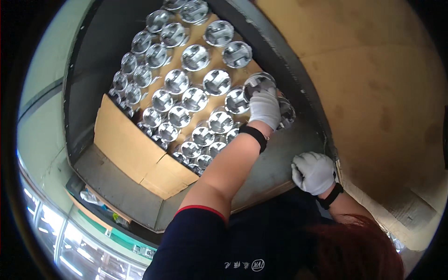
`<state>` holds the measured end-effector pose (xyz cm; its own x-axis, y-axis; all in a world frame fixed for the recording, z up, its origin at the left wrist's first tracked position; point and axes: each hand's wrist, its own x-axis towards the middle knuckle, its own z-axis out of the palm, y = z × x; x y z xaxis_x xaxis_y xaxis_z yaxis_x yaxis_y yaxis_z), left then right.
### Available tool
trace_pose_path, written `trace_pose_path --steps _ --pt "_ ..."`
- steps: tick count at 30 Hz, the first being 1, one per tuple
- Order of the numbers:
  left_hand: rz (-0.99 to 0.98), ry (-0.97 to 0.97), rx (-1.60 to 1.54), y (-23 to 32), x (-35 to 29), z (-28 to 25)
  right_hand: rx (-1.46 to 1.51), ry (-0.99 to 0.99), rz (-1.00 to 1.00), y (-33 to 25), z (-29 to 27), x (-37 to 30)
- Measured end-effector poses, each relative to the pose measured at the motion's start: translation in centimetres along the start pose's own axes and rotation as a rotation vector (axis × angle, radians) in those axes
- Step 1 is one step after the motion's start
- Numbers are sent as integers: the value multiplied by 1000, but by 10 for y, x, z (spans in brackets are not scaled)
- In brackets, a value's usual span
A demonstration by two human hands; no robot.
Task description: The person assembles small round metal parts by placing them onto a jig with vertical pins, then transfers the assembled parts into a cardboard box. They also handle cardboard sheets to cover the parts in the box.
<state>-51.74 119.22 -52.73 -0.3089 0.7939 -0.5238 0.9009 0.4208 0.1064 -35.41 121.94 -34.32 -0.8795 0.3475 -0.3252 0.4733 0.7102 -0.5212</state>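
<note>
My left hand (pixel 265 108), in a white glove, reaches out over rows of shiny metal pistons. Its fingers are closed on the rim of one piston (pixel 259 84) near the right end of a row. Another piston (pixel 285 113) stands just right of that hand, partly covered by it. Several more pistons (pixel 217 82) stand hollow side up on a brown cardboard sheet (pixel 205 69). My right hand (pixel 313 172), also gloved in white, is curled by the near right edge of the dark bin (pixel 289 144). Whatever lies inside its fingers is hidden.
A cardboard flap (pixel 135 161) rises along the pistons' near left side. The bin's dark wall (pixel 280 42) curves round the far right. Beyond it is a large brown cardboard surface (pixel 373 93). A shelf with green trim (pixel 121 233) shows at the lower left.
</note>
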Motion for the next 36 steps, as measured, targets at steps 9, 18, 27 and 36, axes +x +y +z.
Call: trace_pose_path --steps 9,18,27,36 --pt "-10 -112 -54 20 58 60 13 38 29 8 4 -4" --pt "56 127 -561 -62 -74 -14 -27 49 -7 -3 -2 -5" --pt "-767 168 -689 -269 -400 17 -269 105 -26 -23 20 -26" --pt "-1119 794 -177 -412 -793 53 -263 142 491 -199 62 -71"
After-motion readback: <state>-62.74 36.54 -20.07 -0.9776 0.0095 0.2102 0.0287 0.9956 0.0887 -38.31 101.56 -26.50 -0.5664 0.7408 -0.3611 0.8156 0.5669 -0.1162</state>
